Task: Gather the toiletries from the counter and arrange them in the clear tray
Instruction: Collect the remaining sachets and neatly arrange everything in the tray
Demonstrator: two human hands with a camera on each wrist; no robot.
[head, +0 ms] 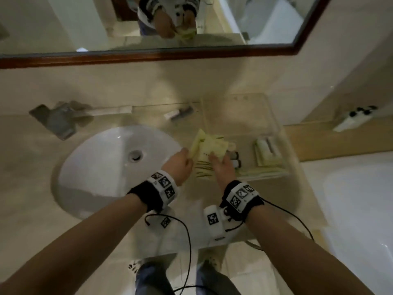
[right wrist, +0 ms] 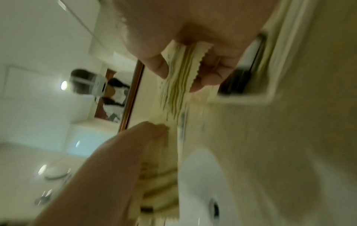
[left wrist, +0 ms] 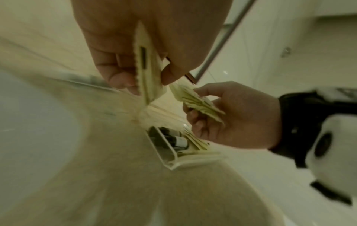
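Holding pale yellow sachets above the counter (head: 234, 211), both hands work just at the near left corner of the clear tray (head: 282, 133). The left hand (head: 180, 165) pinches one flat sachet (left wrist: 144, 73) between thumb and curled fingers; in the left wrist view the sachet stands edge-on, with a zigzag border and a dark stripe. The right hand (head: 222, 167) grips a fanned bundle of sachets (head: 209, 145), with the thumb on one side and the curled fingers on the other; the right wrist view shows their serrated ends sticking out between thumb and fingers. The two hands are close to each other, and the sachets overlap in the head view, so I cannot tell if the single sachet touches the bundle.

Inside the tray, near its front left corner, two small dark bottles (head: 235, 159) lie on their sides. More pale packets (head: 266, 150) lie flat at the front right of the tray. The tray stands on the counter just right of the white sink (head: 102, 167). One small tube (head: 178, 113) lies on the counter behind the sink, left of the tray, under the mirror (head: 148, 24).
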